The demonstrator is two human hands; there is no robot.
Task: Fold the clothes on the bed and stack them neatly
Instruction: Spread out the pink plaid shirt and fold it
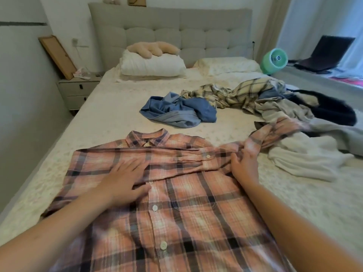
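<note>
Matt woven plaid shirt, padded fabric headboard

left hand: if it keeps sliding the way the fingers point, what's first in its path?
The left hand lies flat on the pink plaid shirt, fingers aimed up and right. The first thing in line is probably the sleeve folded across the chest, then the right hand gripping cloth. Depth is hard to judge.
</note>
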